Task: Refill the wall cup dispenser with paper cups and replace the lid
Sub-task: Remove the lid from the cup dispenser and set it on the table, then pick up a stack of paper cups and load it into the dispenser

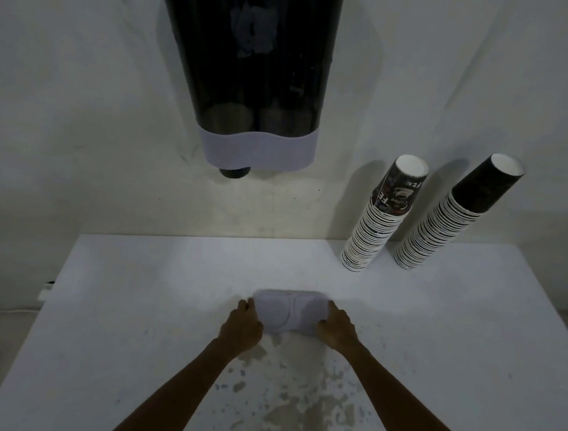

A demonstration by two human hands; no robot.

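Pale plastic lid (290,314) lies on the white table (130,305), gripped at both short ends: left hand (242,325) fingers curl on its left edge, right hand (336,328) fingers on its right. Behind, the dark dispenser (250,75) hangs on the wall; two cup stacks (374,230) lean right of it.

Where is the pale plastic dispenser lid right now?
The pale plastic lid lies mid-table on the white table, gripped at its ends by the left hand and right hand.
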